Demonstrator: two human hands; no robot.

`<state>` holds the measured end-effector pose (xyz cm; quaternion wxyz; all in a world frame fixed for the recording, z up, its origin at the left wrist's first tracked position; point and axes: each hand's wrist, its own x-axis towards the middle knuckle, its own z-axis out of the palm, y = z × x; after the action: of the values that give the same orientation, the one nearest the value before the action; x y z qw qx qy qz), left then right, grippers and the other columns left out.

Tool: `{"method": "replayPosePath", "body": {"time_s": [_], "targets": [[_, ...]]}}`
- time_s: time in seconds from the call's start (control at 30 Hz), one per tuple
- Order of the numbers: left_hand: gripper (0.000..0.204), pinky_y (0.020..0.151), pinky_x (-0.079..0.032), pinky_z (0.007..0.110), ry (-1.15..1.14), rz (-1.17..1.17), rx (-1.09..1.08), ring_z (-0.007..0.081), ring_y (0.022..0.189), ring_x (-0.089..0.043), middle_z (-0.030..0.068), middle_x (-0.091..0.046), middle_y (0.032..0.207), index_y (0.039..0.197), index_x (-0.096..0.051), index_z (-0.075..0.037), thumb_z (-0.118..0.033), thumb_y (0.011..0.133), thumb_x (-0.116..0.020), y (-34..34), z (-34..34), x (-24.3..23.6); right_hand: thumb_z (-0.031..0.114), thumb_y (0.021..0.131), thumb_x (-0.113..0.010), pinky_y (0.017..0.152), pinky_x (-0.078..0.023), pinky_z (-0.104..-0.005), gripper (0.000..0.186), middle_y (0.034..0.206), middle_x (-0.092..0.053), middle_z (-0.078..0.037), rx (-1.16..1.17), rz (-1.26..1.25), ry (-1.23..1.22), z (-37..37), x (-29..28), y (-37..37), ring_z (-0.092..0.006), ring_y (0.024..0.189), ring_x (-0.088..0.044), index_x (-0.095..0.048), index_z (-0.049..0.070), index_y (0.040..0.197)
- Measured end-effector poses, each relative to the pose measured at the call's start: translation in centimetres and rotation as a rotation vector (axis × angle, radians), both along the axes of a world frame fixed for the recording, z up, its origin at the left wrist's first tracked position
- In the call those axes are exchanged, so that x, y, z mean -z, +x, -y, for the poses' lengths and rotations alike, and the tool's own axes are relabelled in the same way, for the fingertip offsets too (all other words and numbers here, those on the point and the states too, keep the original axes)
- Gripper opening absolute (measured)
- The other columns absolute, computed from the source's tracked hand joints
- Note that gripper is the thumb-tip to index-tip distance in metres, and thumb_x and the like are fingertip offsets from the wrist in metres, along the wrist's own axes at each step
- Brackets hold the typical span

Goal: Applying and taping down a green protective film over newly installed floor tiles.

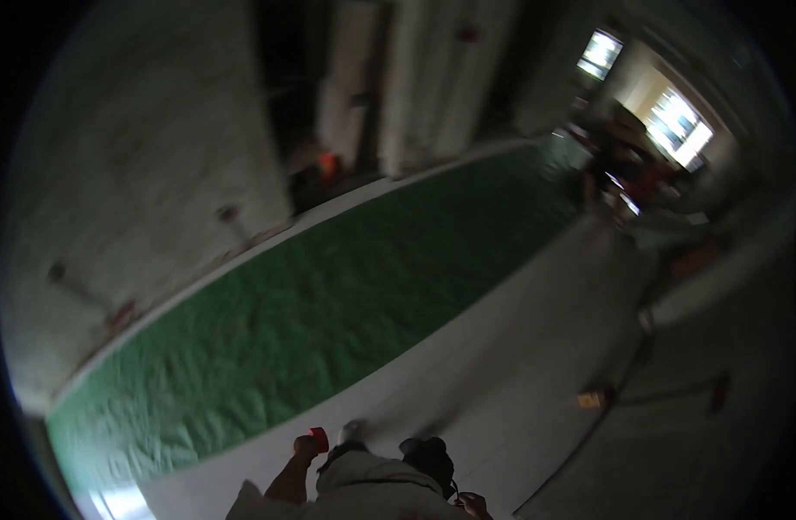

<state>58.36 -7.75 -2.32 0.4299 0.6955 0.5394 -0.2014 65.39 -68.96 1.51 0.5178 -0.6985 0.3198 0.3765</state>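
Note:
My left hand grips a small red object with a flat face, held low at my left side above the pale floor. My right hand hangs by my right side at the lower edge, fingers curled beside a thin dark cord-like thing, whose nature is unclear. My feet and clothed legs show between the hands. A long, wrinkled green sheet lies on the floor in front of me, running diagonally from lower left to upper right.
A bare rough wall with dark openings lines the sheet's far side. Blurred clutter stands at the corridor's far end near bright windows. An orange object sits in an opening. A small yellowish object is by the right wall.

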Motion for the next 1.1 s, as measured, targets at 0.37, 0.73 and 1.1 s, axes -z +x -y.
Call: {"method": "replayPosePath", "body": {"time_s": [0.37, 0.73, 1.1], "targets": [[0.023, 0.061, -0.049, 0.032, 0.227, 0.75, 0.075, 0.0119, 0.067, -0.061, 0.0047, -0.068, 0.075, 0.089, -0.072, 0.001, -0.021, 0.095, -0.071, 48.4, 9.0, -8.4, 0.01, 0.089, -0.073, 0.054, -0.058, -0.0377, 0.015, 0.08, -0.072, -0.013, 0.522, 0.035, -0.067, 9.9, 2.4, 27.5, -0.0247, 0.066, -0.072, -0.074, 0.0, 0.1], [0.02, 0.055, -0.051, 0.039, -0.379, 0.226, 0.148, 0.0189, 0.07, -0.07, 0.0046, -0.07, 0.077, 0.091, -0.075, -0.007, -0.026, 0.091, -0.076, 62.5, 26.0, -0.7, 0.014, 0.095, -0.07, 0.059, -0.059, -0.0351, 0.024, 0.089, -0.074, -0.014, 0.579, 0.276, -0.18, 25.2, -4.6, 60.5, -0.0233, 0.073, -0.073, -0.07, -0.003, 0.112], [0.047, 0.077, -0.056, 0.046, 0.134, 0.322, 0.588, 0.0296, 0.09, -0.074, 0.0159, -0.077, 0.094, 0.104, -0.078, -0.002, -0.043, 0.081, -0.084, 108.9, 38.4, -1.9, 0.017, 0.097, -0.067, 0.051, -0.045, -0.0426, 0.019, 0.069, -0.064, -0.011, 0.954, -0.196, -0.153, 29.7, -2.1, 68.6, -0.0214, 0.057, -0.055, -0.07, 0.001, 0.088]]}}
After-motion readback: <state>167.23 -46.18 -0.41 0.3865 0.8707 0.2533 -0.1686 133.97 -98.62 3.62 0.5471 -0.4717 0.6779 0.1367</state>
